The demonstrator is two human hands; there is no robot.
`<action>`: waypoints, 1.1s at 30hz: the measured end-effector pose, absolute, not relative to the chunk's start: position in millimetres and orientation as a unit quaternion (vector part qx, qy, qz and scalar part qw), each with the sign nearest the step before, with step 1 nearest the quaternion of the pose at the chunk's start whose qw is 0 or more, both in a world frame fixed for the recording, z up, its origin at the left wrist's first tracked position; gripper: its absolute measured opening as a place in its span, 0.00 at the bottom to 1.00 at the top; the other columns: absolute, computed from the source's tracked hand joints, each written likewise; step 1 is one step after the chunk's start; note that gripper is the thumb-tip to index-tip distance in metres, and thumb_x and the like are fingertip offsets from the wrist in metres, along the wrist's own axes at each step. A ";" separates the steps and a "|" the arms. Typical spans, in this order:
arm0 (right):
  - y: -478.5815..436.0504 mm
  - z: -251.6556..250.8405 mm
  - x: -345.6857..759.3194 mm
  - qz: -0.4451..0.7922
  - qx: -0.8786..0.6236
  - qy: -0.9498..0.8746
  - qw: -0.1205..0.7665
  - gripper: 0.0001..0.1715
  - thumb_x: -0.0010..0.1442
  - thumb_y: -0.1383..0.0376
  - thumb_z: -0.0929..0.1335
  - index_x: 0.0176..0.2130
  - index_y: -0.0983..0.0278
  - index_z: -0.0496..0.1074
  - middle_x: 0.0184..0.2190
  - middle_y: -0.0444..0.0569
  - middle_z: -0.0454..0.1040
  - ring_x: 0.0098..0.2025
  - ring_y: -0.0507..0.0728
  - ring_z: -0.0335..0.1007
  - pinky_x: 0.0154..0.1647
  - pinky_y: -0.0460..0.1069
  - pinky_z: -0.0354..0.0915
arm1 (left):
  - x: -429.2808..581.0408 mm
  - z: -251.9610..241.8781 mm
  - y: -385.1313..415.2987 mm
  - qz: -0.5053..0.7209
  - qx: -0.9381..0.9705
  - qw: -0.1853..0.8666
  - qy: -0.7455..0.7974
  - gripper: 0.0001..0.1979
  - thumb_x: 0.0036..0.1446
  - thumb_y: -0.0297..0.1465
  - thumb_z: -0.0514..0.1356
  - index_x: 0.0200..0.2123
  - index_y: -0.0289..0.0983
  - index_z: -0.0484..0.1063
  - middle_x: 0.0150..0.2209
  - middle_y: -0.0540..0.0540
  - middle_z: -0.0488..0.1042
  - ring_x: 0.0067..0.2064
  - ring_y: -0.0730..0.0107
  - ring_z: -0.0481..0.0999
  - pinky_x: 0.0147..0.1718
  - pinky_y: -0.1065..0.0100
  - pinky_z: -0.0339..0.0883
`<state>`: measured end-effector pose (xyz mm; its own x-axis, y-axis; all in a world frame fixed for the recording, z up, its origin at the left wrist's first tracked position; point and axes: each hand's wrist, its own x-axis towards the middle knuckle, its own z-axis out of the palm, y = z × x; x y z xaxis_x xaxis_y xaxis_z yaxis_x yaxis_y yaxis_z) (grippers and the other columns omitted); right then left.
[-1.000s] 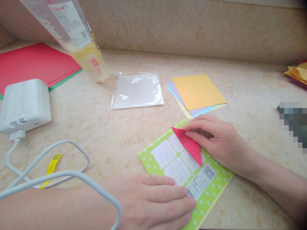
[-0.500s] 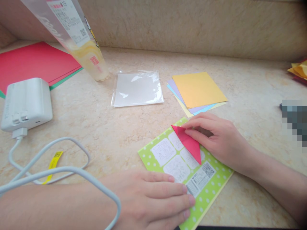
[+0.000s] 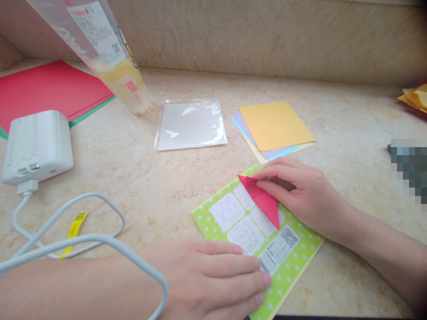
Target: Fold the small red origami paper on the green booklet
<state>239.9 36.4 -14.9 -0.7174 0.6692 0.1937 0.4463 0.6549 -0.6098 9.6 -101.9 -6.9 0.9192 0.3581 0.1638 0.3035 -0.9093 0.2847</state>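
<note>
My left hand (image 3: 216, 278) lies flat, fingers stretched out, across the lower left of a green booklet (image 3: 208, 218) with white dots, drawings and a barcode label. Between the thumb and fingers of my right hand (image 3: 300, 191) is the upper edge of a folded red paper (image 3: 265, 200). The paper, shaped like a narrow triangle, rests over the booklet's upper part with one point toward the label. Part of its far edge is hidden behind my right fingers.
Beyond the booklet lie a stack of coloured paper squares (image 3: 276, 126) and a clear plastic packet (image 3: 191, 126). A tall drink cup (image 3: 125, 89) stands by red sheets (image 3: 50, 89). A white charger (image 3: 40, 146) has its cable (image 3: 100, 240) looped over my left forearm. Crumpled yellow paper (image 3: 415, 100) sits far right.
Both hands and the red paper hold their places on the booklet. The whole view has shifted very slightly.
</note>
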 end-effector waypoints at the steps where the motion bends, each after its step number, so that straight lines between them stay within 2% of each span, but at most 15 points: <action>1: 36.3 -14.6 240.1 0.272 -0.314 -0.886 0.205 0.07 0.67 0.69 0.70 0.42 0.60 0.80 0.40 0.46 0.81 0.42 0.58 0.76 0.45 0.53 0.68 | 9.9 -6.5 -101.7 0.108 0.971 0.126 0.171 0.23 0.70 0.32 0.49 0.63 0.32 0.71 0.67 0.46 0.66 0.67 0.60 0.67 0.68 0.63 0.61; 9: 36.9 -14.9 239.9 0.272 -0.315 -0.886 0.205 0.07 0.67 0.70 0.70 0.43 0.61 0.80 0.40 0.46 0.81 0.41 0.57 0.75 0.45 0.53 0.67 | 9.5 -5.9 -102.1 0.116 0.968 0.129 0.178 0.22 0.71 0.31 0.48 0.61 0.33 0.72 0.67 0.47 0.67 0.66 0.60 0.68 0.67 0.63 0.62; 15: 37.4 -16.0 240.7 0.275 -0.306 -0.887 0.211 0.07 0.67 0.70 0.70 0.43 0.61 0.80 0.40 0.46 0.81 0.41 0.57 0.75 0.44 0.53 0.67 | 8.2 -1.9 -104.0 0.078 0.974 0.114 0.181 0.22 0.72 0.33 0.50 0.64 0.35 0.70 0.69 0.49 0.64 0.69 0.63 0.64 0.69 0.63 0.58; 25: 37.7 -16.0 241.5 0.270 -0.304 -0.889 0.211 0.07 0.67 0.70 0.70 0.43 0.61 0.80 0.40 0.46 0.81 0.42 0.56 0.75 0.44 0.52 0.67 | 9.9 -2.0 -100.4 0.089 0.977 0.094 0.172 0.23 0.72 0.31 0.45 0.63 0.35 0.71 0.67 0.49 0.67 0.68 0.64 0.65 0.68 0.64 0.60; 33: 37.1 -15.1 240.8 0.267 -0.305 -0.890 0.211 0.08 0.67 0.70 0.70 0.43 0.61 0.80 0.40 0.46 0.81 0.42 0.56 0.75 0.45 0.52 0.67 | 8.0 -2.1 -101.8 0.085 0.976 0.090 0.177 0.23 0.72 0.32 0.46 0.63 0.35 0.71 0.68 0.49 0.65 0.68 0.63 0.65 0.68 0.63 0.59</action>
